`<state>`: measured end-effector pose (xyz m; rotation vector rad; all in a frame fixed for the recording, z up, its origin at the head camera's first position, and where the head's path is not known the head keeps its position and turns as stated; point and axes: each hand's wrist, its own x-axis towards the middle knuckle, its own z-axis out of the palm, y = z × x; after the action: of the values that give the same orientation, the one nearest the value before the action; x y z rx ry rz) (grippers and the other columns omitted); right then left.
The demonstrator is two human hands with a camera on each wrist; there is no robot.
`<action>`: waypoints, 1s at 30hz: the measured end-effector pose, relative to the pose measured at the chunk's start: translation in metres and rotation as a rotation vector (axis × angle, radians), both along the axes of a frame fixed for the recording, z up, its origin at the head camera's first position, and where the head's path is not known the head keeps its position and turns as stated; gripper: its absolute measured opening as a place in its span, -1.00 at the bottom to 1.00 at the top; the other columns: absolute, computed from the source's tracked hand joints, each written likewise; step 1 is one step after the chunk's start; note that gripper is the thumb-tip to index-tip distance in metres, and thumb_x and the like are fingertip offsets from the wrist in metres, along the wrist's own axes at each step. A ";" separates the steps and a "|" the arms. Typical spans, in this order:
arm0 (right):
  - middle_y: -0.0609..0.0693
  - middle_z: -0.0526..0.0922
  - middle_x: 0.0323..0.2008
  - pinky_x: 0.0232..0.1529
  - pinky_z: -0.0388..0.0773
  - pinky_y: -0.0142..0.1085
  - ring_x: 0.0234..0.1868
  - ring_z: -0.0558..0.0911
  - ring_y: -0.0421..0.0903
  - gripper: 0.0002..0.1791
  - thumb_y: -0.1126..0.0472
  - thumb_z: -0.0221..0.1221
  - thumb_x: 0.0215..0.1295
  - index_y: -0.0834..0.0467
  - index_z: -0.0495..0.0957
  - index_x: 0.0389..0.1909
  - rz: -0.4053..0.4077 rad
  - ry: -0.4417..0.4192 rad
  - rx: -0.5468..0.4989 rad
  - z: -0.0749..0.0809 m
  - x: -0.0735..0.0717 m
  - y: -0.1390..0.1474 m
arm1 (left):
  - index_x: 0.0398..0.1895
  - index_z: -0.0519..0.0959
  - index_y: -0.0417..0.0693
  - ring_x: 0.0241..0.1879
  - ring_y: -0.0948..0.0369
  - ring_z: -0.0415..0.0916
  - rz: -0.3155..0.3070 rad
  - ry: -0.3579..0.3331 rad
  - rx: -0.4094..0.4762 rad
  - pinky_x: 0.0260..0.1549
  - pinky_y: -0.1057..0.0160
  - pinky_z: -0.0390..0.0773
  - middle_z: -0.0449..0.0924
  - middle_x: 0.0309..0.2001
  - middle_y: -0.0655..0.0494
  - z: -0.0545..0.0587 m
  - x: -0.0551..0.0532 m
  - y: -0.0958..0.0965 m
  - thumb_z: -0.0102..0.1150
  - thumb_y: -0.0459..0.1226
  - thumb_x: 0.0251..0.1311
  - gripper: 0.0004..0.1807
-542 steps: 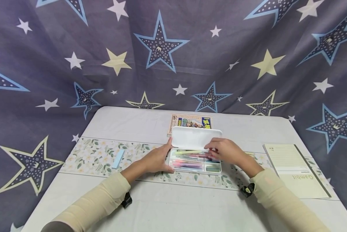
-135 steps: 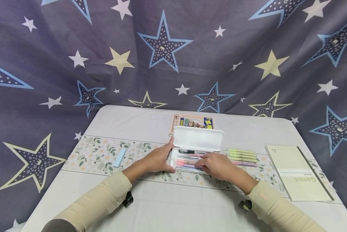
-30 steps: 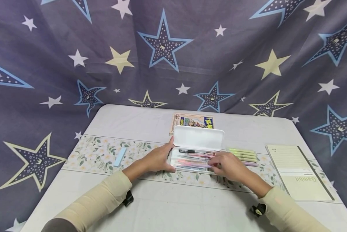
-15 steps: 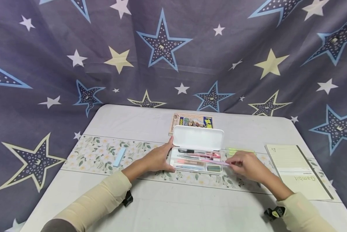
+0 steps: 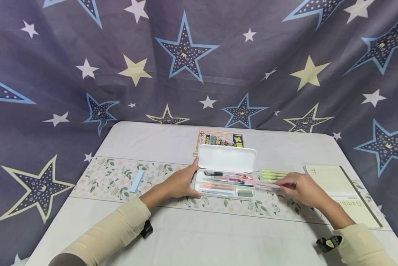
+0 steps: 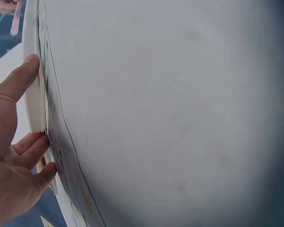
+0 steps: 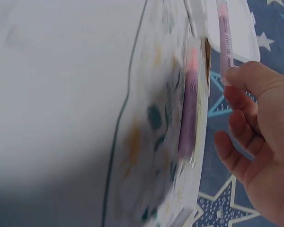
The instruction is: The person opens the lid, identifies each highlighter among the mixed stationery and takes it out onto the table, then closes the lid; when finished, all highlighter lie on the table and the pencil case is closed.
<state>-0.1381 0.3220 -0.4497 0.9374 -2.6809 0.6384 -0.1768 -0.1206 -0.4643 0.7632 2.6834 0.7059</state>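
Note:
The white pencil case point(image 5: 227, 158) stands with its lid raised. My left hand point(image 5: 179, 183) grips its left end; in the left wrist view the thumb lies along the case's front side. My right hand point(image 5: 305, 190) pinches a pink-and-purple pen point(image 5: 265, 184) by one end, between thumb and forefinger, right of the case. A similar pen point(image 7: 189, 113) lies on the table in the right wrist view. Inside the case are a black-capped pen point(image 5: 213, 173), several other pens and a dark green block point(image 5: 245, 193).
Several yellow-green pens point(image 5: 273, 175) lie in a row right of the case. Behind it is an illustrated book point(image 5: 220, 137). A notebook point(image 5: 330, 179) lies far right, a light blue strip point(image 5: 137, 181) left, on the flowered runner point(image 5: 109, 177).
My right hand has drawn the pink-and-purple pen out of the case and rightwards. Eighteen seconds ago a yellow-green pen lay in the case; now several lie beside it. The left hand stays put.

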 end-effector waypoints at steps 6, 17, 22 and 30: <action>-0.23 0.71 -0.42 -0.56 0.32 -0.51 -0.50 0.34 -0.52 -0.72 0.40 0.48 0.00 0.01 0.81 -0.27 -0.008 0.022 0.005 -0.001 0.004 0.018 | 0.64 -0.44 -0.15 0.46 0.03 0.34 -0.006 0.007 0.003 0.44 0.05 0.35 0.34 0.48 0.02 -0.001 0.000 0.000 0.61 0.15 -0.14 0.60; -0.23 0.70 -0.42 -0.55 0.33 -0.48 -0.50 0.33 -0.53 -0.77 0.38 0.46 0.05 0.02 0.81 -0.28 -0.055 -0.038 0.090 -0.002 0.008 0.035 | 0.64 -0.44 -0.15 0.48 0.01 0.30 -0.006 0.003 0.009 0.44 0.03 0.35 0.29 0.51 0.00 -0.002 -0.001 -0.002 0.61 0.15 -0.13 0.59; -0.19 0.74 -0.39 -0.53 0.41 -0.45 -0.47 0.42 -0.52 -0.79 0.36 0.46 0.06 0.03 0.81 -0.29 -0.084 -0.054 0.112 -0.003 0.008 0.037 | 0.64 -0.44 -0.15 0.48 0.01 0.30 -0.003 0.002 0.005 0.44 0.03 0.35 0.29 0.52 0.00 -0.003 -0.001 -0.002 0.61 0.16 -0.13 0.59; -0.14 0.77 -0.34 -0.49 0.50 -0.43 -0.45 0.51 -0.48 -0.81 0.33 0.45 0.10 0.04 0.81 -0.26 -0.168 -0.152 0.145 -0.006 0.007 0.040 | 0.64 -0.47 -0.12 0.49 0.02 0.29 -0.011 0.000 0.010 0.44 0.03 0.35 0.29 0.52 0.02 -0.002 -0.001 -0.003 0.60 0.16 -0.13 0.60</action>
<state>-0.1310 0.3621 -0.4556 0.7118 -2.9351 0.5037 -0.1779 -0.1231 -0.4668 0.7804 2.6750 0.7174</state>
